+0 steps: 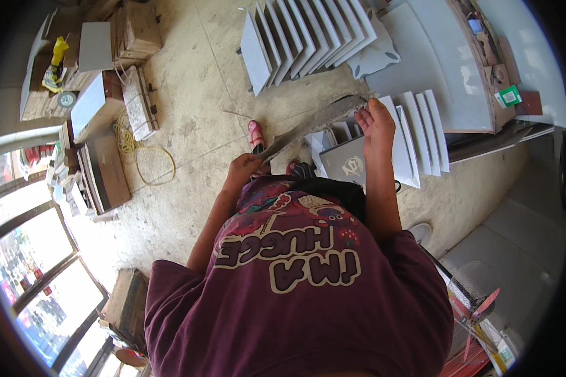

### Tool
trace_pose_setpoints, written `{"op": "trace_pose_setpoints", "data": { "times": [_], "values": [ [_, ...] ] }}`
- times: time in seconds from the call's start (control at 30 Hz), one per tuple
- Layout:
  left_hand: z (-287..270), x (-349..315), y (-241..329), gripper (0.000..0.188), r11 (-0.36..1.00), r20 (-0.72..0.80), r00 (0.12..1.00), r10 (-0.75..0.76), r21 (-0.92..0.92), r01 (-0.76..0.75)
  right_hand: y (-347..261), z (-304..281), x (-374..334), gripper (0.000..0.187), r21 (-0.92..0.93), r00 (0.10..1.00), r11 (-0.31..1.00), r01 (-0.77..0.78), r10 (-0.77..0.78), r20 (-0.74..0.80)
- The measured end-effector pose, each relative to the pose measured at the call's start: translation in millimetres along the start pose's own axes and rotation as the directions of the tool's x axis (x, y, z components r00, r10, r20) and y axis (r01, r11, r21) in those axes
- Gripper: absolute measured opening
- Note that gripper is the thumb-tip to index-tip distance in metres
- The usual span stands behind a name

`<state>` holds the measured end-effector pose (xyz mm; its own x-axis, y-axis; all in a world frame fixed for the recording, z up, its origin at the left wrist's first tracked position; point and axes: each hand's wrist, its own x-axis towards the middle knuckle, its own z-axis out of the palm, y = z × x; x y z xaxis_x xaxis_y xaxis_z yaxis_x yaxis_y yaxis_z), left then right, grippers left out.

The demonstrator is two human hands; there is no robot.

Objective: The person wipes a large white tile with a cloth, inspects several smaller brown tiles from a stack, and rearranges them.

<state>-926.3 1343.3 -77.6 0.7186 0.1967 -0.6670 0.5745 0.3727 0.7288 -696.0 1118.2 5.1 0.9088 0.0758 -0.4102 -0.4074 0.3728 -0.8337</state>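
A long grey cloth (308, 120), dusty and ragged-looking, is stretched between my two hands in front of my body. My left hand (244, 168) closes on its lower left end. At the upper right end, my right hand (377, 122) pinches the cloth between thumb and fingers, held higher and farther out. Below the cloth and close to my right forearm stands a grey box-like panel with a pale emblem (346, 164). Beside it, several pale tile-like panels (416, 135) stand upright in a row.
Another row of upright pale panels (302, 41) stands ahead. To the right is a large grey-white board (415, 63). Cardboard boxes (135, 28) and a coiled yellow hose (127, 135) lie at left. A fan (475, 292) stands at lower right. My pink shoe (255, 133) shows below.
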Motion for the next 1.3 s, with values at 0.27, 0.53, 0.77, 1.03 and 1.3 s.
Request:
{"op": "trace_pose_setpoints", "data": {
  "times": [0.27,0.53,0.77,1.03,1.3],
  "values": [
    [-41.9,73.6,76.9,0.019,0.998,0.149,0.989,0.017,0.062,-0.026,-6.5,55.8,41.7,0.023,-0.007,0.993,0.997,0.078,-0.078,-0.088],
    [-86.2,123.7,133.3,0.017,0.991,0.207,0.978,0.013,0.125,-0.040,-12.3,110.6,58.8,0.019,-0.040,0.979,0.993,0.114,-0.119,-0.165],
    [-89.4,152.7,160.2,0.018,1.000,0.211,0.977,0.019,0.004,-0.021,-26.5,125.5,87.6,0.020,-0.126,0.984,0.987,0.095,-0.112,-0.137],
    [-71.8,196.2,203.9,0.019,0.997,0.261,0.965,-0.001,0.081,-0.021,-68.2,131.9,159.8,0.028,-0.319,0.994,0.943,0.095,-0.106,-0.016],
    [-28.1,289.1,277.5,0.019,0.995,0.142,0.989,0.050,0.084,-0.063,-114.9,160.7,292.1,0.029,-0.346,0.989,0.927,0.146,-0.134,0.059]
  ]
}}
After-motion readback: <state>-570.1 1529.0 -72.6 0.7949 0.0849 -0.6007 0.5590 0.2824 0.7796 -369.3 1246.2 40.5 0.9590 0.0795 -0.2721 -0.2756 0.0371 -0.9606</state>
